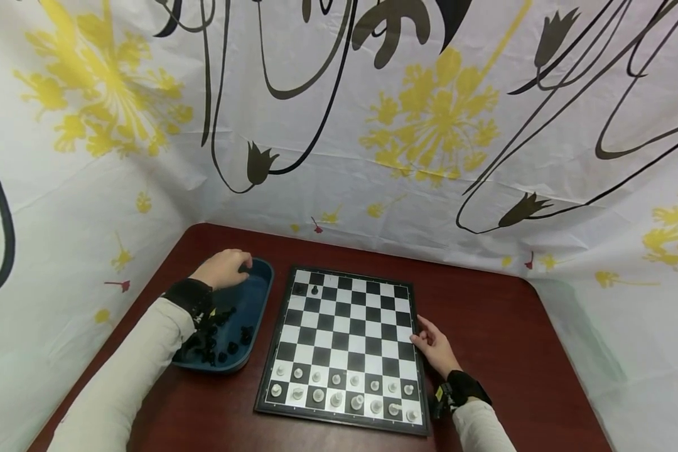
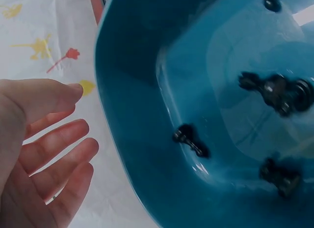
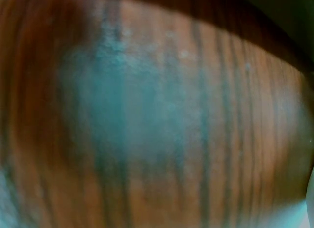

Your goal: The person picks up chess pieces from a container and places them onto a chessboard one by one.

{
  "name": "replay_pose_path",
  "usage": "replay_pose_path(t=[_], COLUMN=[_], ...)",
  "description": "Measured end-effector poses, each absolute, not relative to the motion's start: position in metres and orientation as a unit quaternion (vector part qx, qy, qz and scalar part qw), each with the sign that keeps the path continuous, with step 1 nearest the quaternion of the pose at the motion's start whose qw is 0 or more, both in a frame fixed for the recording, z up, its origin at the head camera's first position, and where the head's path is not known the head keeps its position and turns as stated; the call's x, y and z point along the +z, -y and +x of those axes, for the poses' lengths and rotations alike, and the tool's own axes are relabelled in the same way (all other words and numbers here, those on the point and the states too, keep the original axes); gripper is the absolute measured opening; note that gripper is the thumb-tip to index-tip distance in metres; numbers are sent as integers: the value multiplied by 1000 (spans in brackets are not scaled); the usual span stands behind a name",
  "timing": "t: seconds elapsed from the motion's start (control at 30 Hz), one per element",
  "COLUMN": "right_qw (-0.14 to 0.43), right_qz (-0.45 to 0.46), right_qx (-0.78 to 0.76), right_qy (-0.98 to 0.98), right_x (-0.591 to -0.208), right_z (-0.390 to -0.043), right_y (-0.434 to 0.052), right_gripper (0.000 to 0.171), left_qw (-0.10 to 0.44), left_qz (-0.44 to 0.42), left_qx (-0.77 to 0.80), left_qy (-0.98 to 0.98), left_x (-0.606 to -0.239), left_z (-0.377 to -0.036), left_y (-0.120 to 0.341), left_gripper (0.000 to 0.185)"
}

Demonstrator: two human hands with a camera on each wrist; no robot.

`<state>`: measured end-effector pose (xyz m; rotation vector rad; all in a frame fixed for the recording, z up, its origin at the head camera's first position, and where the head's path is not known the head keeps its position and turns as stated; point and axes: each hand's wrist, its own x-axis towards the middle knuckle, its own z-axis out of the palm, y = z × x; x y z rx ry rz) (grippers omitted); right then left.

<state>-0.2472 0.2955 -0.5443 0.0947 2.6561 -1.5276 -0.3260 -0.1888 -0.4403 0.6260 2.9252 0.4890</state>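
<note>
My left hand (image 1: 223, 269) is above the far end of a blue plastic tub (image 1: 267, 282). In the left wrist view its fingers (image 2: 59, 144) are loosely bent, with nothing between them and the thumb. Black chess pieces (image 2: 277, 93) lie scattered in the tub. To the right lies a chessboard (image 1: 341, 342), with white chess pieces (image 1: 336, 398) standing in two rows along the near side. A black pawn (image 1: 314, 289) stands near the far left corner, beside a dark shape hard to make out. My right hand (image 1: 436, 348) touches the board's right edge.
A dark red table (image 1: 486, 314) carries the tub and the board. Patterned white cloth (image 1: 328, 125) hangs behind it and at both sides. The right wrist view shows only a blurred, striped brown surface (image 3: 221, 115).
</note>
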Motion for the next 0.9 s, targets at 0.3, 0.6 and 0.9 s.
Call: replay_pose_path(t=[0.3,0.6,0.9], right_qw=[17,31,31], right_qz=[23,35,26], right_qx=[-487,-487,-482], right_qy=[-873,-872,-875], right_x=[-562,-557,-562], right_z=[-251,-250,-252], right_y=[-300,-298,-301], right_gripper=[56,56,57], left_qw=[53,64,79], left_qz=[202,177,166], left_qx=[169,177,183], left_qy=[-963,-966,-966], left_x=[-446,-451,-467], left_z=[-318,-309,-301], left_y=[212,228,236], left_gripper=[22,22,20])
